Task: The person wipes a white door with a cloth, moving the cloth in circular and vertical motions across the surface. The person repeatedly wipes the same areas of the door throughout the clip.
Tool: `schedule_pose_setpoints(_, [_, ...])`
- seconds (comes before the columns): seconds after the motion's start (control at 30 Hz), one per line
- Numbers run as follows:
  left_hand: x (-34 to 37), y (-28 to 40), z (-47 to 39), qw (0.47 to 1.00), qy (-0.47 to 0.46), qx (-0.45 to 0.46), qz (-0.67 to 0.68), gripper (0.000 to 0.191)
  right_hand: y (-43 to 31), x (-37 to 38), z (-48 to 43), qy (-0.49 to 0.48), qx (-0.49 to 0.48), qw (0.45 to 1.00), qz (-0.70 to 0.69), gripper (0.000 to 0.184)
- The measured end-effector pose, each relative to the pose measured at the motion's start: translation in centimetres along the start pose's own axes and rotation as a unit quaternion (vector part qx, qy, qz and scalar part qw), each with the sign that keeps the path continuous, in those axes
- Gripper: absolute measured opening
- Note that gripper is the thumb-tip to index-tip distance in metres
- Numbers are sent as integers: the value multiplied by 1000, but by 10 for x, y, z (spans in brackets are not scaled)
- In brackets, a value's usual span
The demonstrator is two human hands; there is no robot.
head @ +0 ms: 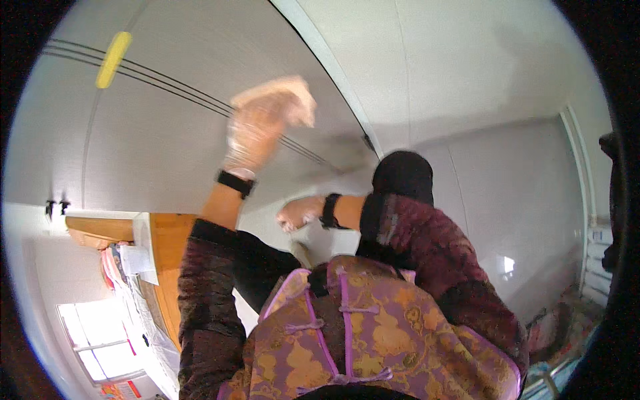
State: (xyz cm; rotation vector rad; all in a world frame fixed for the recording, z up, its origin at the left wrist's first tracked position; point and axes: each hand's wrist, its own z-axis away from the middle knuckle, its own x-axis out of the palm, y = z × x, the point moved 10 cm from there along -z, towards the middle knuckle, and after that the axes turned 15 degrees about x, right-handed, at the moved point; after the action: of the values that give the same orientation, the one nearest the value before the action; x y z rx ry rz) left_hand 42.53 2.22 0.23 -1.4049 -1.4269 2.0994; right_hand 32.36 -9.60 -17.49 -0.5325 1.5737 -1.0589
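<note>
My left hand (257,125), in a thin clear plastic glove with a black band at the wrist, is raised at the upper middle and blurred. It holds a folded pale peach cloth (300,95) over a large grey panel (165,130) with thin dark lines across it. A yellow oblong piece (113,60) sits over a seam of that panel. Lower down and nearer my body, my right hand (301,212) is bent in front of a white surface; it also appears gloved, with a black wristband. Its fingers look curled, but whether they grip anything is unclear.
A pale frame edge (320,45) borders the grey panel, with light panels (450,65) to the right. Wooden furniture (167,270), cloth items (115,265) and a bright window (100,340) are at lower left. A metal rail (550,377) shows at lower right.
</note>
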Motion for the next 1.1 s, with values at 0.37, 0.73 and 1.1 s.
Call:
schedule_pose_setpoints(0.37, [-61, -74, 26, 980, 191, -48, 22, 58, 15, -31, 7, 32, 121, 992, -28, 28])
schedule_pose_setpoints(0.73, [-122, -108, -21, 953, 279, -114, -15, 73, 26, -69, 14, 157, 132, 960, -189, 30])
schedule_pose_setpoints(1.1, [-71, 43, -38, 960, 225, 144, 80, 49, 24, -84, 25, 219, 60, 946, -232, 30])
